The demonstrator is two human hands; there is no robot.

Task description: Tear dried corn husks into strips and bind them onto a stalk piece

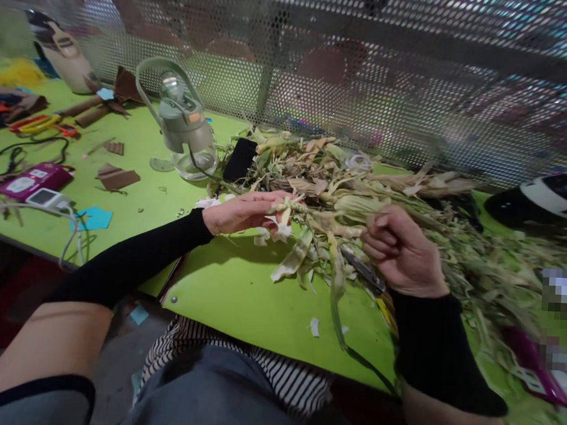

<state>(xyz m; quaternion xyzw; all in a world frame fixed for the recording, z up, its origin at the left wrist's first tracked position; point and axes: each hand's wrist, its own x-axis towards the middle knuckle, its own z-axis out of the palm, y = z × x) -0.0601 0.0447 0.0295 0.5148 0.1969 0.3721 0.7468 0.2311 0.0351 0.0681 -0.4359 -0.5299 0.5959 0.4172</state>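
"Holding what in the L hand?"

"L hand [248,212] grips a twisted corn-husk strand [295,207], approx. mid-frame, w/ pale husk bits [278,228] hanging under it. R hand [404,252], right of ctr, is curled into a fist; strand runs up to its fingers, but can't tell if they've got hold of it."

"Main risk?"

"Prob. tearing. Husk looks dry & thin, so a hard pull btwn the hands could split it. If the L fingers slacken, the twist could undo."

"Anything else?"

"Yes, loose husk strip [338,290] trails to the table edge, lower ctr-right. Sleeve or lap could snag it & drag the strand. Also a yellow-handled tool [363,269], poss. scissors, is right by the R wrist; careless drop = nick, or a cut strip."

"And the back?"

"Husk pile [308,166] sits near the black phone [240,160] & water bottle [188,130], upper ctr-left. Yanking out a tangled husk could shift the phone or tip the bottle."
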